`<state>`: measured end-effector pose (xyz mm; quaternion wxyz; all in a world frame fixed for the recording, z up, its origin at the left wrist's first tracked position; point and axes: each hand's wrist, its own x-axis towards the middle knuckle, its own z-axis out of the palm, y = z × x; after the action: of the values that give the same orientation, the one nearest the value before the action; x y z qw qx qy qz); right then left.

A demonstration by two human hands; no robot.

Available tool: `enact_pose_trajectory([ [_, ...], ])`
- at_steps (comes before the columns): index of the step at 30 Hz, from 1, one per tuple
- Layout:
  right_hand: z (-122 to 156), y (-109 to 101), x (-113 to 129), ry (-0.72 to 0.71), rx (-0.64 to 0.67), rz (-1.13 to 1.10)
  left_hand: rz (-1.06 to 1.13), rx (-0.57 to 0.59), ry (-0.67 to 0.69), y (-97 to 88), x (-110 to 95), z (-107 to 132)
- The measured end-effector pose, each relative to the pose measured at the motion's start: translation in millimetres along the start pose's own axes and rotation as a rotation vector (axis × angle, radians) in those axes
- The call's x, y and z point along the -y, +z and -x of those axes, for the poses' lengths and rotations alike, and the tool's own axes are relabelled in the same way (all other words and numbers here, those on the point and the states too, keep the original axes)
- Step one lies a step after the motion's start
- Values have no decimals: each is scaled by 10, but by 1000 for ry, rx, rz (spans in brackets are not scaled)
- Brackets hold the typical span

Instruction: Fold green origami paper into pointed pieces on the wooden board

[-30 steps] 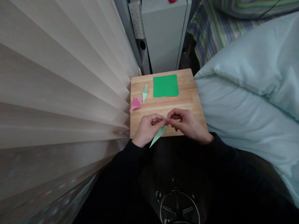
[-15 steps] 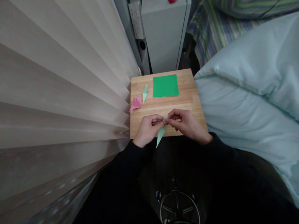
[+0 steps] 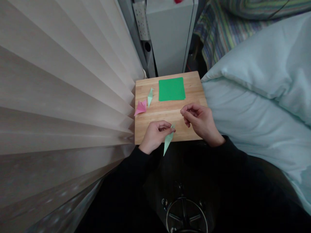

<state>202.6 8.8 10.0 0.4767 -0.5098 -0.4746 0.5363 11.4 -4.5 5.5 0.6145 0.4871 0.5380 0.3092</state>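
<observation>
Pinched between the thumb and fingers of my left hand (image 3: 156,134) is a pale green folded origami piece (image 3: 168,142). Its long point hangs down past the table's front edge, and my fingertips cover part of its upper end. My right hand (image 3: 198,119) is apart from it, above the right side of the small wooden table (image 3: 167,113). Its fingers are curled, thumb and forefinger tips together, with nothing visible in them. Toward the table's left edge lie a pale green origami crane (image 3: 150,97) and a pink origami piece (image 3: 141,107).
A stack of green square paper (image 3: 172,89) lies near the table's back edge. The pleated curtain (image 3: 73,84) borders the left side, a white cabinet (image 3: 170,42) stands behind, and pale blue bedding (image 3: 255,87) is on the right. Below is a wheeled chair base (image 3: 186,213).
My right hand has let go of the pale green origami piece and moved up and to the right. My left hand still holds the piece, almost in the same place.
</observation>
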Motion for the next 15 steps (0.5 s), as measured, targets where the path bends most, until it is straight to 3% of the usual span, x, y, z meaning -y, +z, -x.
enact_pose_trajectory([
  [4, 11, -5, -14, -20, 167, 108, -2, -37, 69, 3, -15, -16],
  [7, 33, 15, -38, -51, 280, 188, -134, -92, 186, 0, -23, 12],
  [11, 33, -2, -57, -139, 280, 263, -392, -176, 347, -14, -23, 74],
  [15, 13, -45, -75, -236, 264, 342, -568, -187, 433, -58, -32, 86],
])
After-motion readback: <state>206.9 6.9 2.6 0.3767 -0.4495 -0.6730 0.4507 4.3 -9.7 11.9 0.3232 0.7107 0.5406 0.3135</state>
